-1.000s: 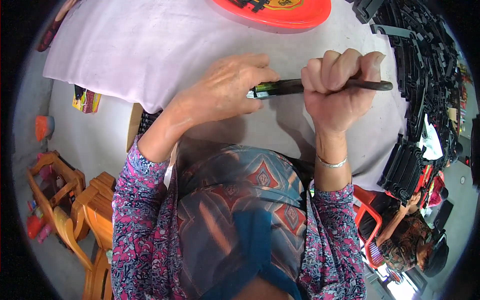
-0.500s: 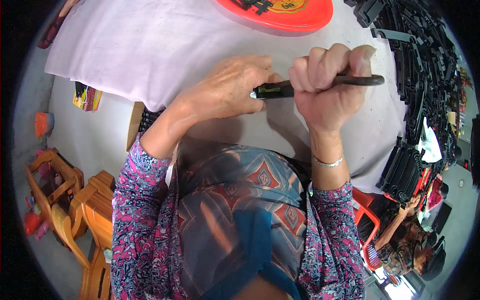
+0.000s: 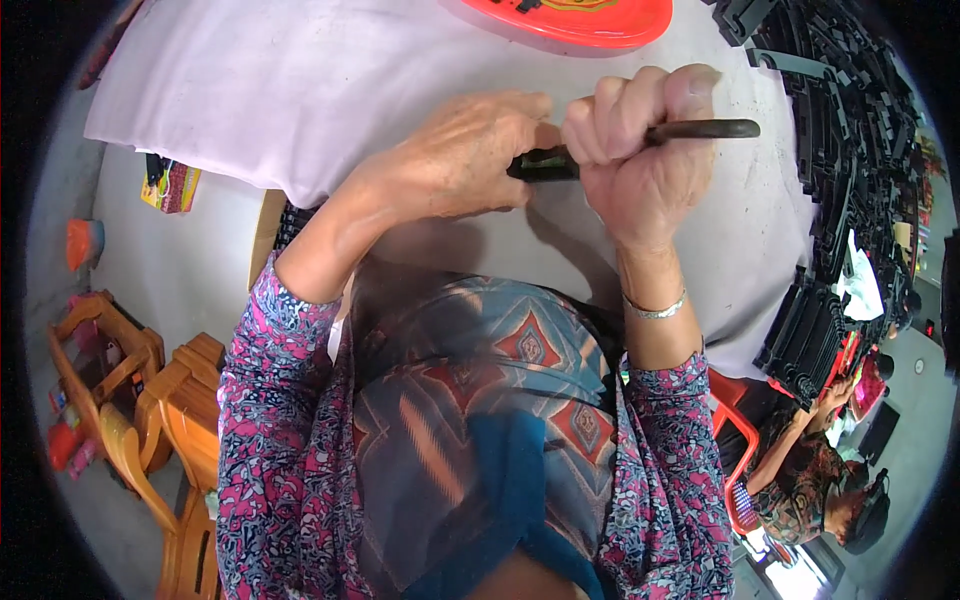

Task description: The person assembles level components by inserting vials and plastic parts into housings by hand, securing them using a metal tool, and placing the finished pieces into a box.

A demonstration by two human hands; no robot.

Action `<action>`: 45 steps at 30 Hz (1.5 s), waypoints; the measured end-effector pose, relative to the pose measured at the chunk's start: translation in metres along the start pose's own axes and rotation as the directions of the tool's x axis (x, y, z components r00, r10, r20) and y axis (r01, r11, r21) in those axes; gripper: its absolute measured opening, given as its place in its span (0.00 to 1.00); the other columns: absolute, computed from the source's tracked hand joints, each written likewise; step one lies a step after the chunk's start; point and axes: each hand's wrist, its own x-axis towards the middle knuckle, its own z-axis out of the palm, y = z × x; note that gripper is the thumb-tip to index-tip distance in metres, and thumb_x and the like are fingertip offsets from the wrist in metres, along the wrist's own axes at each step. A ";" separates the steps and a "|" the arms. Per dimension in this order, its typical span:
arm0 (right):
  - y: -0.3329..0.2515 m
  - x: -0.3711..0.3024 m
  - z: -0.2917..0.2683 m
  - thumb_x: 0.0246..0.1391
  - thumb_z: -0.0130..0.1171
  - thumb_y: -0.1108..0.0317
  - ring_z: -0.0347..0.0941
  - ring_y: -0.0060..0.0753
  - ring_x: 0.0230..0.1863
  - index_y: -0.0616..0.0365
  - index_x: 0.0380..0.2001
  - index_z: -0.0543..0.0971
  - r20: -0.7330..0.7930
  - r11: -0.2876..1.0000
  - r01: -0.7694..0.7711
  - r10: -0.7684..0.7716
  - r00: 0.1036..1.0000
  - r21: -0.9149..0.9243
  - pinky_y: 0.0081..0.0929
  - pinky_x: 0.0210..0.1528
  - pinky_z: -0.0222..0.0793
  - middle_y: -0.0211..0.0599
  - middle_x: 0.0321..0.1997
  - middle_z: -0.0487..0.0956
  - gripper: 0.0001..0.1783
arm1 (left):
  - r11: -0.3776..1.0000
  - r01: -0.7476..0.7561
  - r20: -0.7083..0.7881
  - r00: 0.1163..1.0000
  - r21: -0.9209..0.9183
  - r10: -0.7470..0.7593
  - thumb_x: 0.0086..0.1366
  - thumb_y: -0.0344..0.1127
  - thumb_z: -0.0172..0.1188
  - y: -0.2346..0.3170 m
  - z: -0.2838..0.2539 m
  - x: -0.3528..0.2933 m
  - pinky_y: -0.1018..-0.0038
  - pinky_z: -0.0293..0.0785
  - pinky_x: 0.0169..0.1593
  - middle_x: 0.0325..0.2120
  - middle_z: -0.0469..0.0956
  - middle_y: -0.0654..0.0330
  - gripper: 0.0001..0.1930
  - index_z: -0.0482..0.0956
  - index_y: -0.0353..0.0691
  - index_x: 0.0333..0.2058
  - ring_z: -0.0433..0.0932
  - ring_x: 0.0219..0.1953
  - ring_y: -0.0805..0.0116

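Dark tool (image 3: 722, 129): slim, near-black, blunt rounded right end, greenish patch toward the left | place: on the near side of the red tray (image 3: 600, 38) | right hand (image 3: 650, 165): fist wrapped round it | left hand (image 3: 465, 155): fingers bent at its left end — grip hidden, cannot tell

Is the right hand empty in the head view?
No, the right hand is curled around a dark handle, whose end sticks out to the right.
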 end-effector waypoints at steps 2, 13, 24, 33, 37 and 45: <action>0.000 0.000 -0.008 0.70 0.37 0.44 0.39 0.21 0.15 0.51 0.15 0.58 0.007 0.997 -0.056 0.055 0.998 0.054 0.25 0.19 0.40 0.23 0.13 0.51 0.32 | 1.000 -0.011 -0.017 1.000 -0.001 0.011 0.47 0.29 0.63 -0.001 0.000 -0.001 0.56 0.70 0.46 0.35 0.73 0.50 0.21 0.80 0.34 0.44 0.74 0.43 0.47; -0.019 0.005 -0.038 0.69 0.39 0.43 0.40 0.20 0.13 0.52 0.16 0.60 0.092 0.997 -0.031 0.024 0.995 0.076 0.24 0.16 0.38 0.24 0.11 0.52 0.31 | 0.999 0.024 0.043 0.999 0.039 -0.026 0.47 0.30 0.64 0.006 -0.008 0.000 0.61 0.68 0.40 0.29 0.69 0.53 0.23 0.80 0.36 0.46 0.72 0.36 0.52; -0.008 -0.001 -0.024 0.69 0.42 0.45 0.42 0.19 0.14 0.50 0.20 0.58 0.048 1.000 0.021 -0.022 0.999 0.020 0.23 0.17 0.40 0.24 0.13 0.52 0.27 | 0.999 0.038 0.040 0.998 0.025 -0.039 0.47 0.28 0.64 0.006 -0.008 -0.001 0.61 0.70 0.41 0.30 0.71 0.53 0.22 0.80 0.37 0.45 0.73 0.37 0.52; -0.004 -0.004 -0.021 0.62 0.53 0.39 0.45 0.20 0.18 0.46 0.27 0.61 0.228 0.960 0.190 -0.142 0.963 -0.207 0.23 0.20 0.41 0.23 0.16 0.53 0.25 | 1.000 -0.007 0.014 1.000 0.028 0.006 0.47 0.28 0.61 0.001 -0.004 0.001 0.59 0.70 0.46 0.32 0.72 0.53 0.20 0.81 0.36 0.43 0.75 0.41 0.51; 0.000 -0.006 -0.019 0.60 0.57 0.41 0.47 0.20 0.18 0.48 0.26 0.61 0.187 0.974 0.173 -0.145 0.972 -0.143 0.23 0.20 0.43 0.23 0.16 0.54 0.26 | 1.000 0.005 0.059 0.998 -0.002 -0.005 0.47 0.29 0.62 0.001 -0.006 0.002 0.59 0.70 0.47 0.32 0.73 0.52 0.21 0.81 0.36 0.43 0.75 0.42 0.49; -0.010 0.002 -0.026 0.69 0.43 0.50 0.44 0.18 0.15 0.50 0.23 0.59 0.049 0.967 0.135 -0.127 0.991 -0.216 0.21 0.17 0.41 0.23 0.15 0.53 0.22 | 0.997 0.060 0.046 0.997 0.054 -0.063 0.49 0.28 0.62 0.010 -0.004 0.002 0.60 0.72 0.50 0.42 0.76 0.50 0.22 0.79 0.36 0.47 0.75 0.47 0.48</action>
